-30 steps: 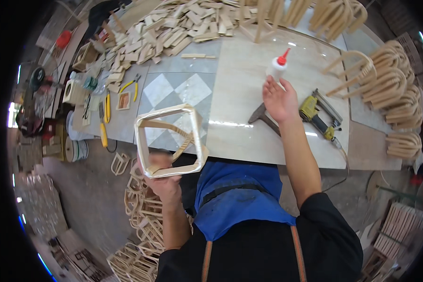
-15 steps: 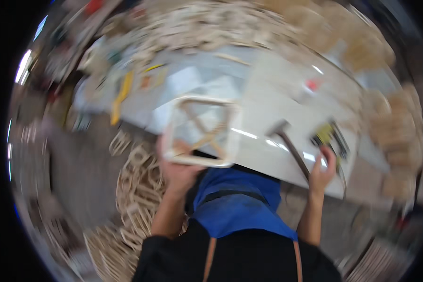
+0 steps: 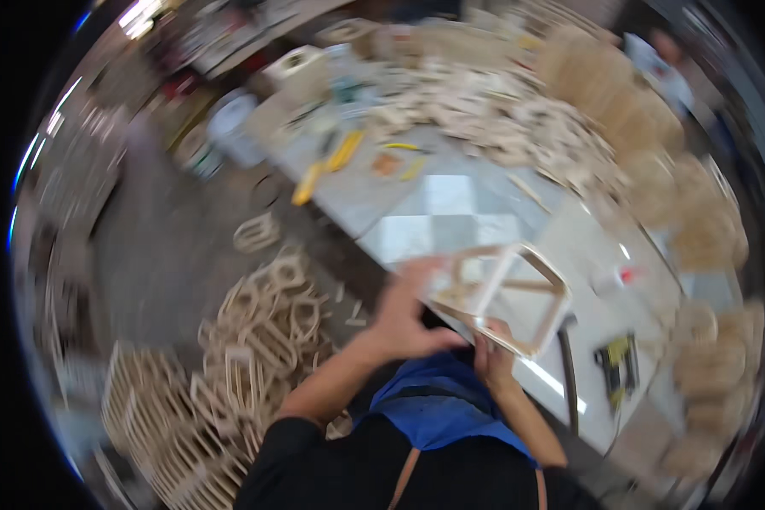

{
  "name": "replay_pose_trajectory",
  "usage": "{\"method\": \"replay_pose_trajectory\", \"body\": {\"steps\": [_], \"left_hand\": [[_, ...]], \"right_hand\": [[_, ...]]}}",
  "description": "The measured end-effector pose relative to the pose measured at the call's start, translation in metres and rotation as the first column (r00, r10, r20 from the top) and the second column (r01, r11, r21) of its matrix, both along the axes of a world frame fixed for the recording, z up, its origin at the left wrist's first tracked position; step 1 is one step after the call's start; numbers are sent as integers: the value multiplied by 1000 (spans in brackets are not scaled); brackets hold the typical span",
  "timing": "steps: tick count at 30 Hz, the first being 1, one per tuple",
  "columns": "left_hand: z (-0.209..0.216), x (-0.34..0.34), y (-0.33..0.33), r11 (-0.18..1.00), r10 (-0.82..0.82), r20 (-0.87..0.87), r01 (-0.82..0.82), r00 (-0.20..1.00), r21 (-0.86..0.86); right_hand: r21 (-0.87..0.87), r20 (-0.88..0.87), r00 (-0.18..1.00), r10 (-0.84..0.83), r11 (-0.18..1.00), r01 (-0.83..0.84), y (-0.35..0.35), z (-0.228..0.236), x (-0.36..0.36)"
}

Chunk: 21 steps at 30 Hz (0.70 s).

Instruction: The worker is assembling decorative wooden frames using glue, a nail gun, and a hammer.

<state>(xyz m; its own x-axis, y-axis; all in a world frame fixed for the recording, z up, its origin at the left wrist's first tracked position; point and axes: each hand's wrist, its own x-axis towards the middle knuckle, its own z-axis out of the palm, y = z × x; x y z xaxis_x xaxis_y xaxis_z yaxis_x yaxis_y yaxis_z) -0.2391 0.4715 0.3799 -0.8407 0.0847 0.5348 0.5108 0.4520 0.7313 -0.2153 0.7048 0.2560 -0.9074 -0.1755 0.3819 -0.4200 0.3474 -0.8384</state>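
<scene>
A pale wooden frame (image 3: pixel 555 276) with rounded corners and inner bars is held tilted over the near edge of the worktable. My right hand (image 3: pixel 495 364) grips its lower rail, fingers wrapped round the wood. Left of the frame is my left hand (image 3: pixel 404 316), thumb and fingers spread, blurred by motion; its fingertips come close to the frame's left side, and contact there is hard to make out. A hammer (image 3: pixel 568 370) lies on the table just right of the frame. Beyond it rests a yellow and black power tool (image 3: pixel 618 365).
Loose wooden pieces (image 3: pixel 493 110) are heaped along the table's far side. Stacks of wooden parts (image 3: pixel 714 365) line the right. Finished-looking frames (image 3: pixel 255 348) pile on the floor at left. A yellow tool (image 3: pixel 327 166) lies by the table's left edge. Another person (image 3: pixel 661 72) is at far right.
The frame has passed from my left hand to my right, tilting as it moved right. My right hand has left the power tool's side. The view has swung left.
</scene>
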Motion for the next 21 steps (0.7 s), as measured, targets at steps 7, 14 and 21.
{"method": "replay_pose_trajectory", "body": {"steps": [7, 14, 21], "left_hand": [[-44, -138, -238, 810, 572, -32, -570, 820, -141], [-38, -335, -414, 296, 570, -455, -687, 685, -663], [-49, -427, -494, 109, 612, -383, -553, 692, -826]], "right_hand": [[144, -164, 966, -199, 964, 223, 15, -2, -24], [30, -41, 974, -224, 974, 225, 20, -23, -27], [72, -22, 987, -159, 984, 160, 18, -12, -28]]}}
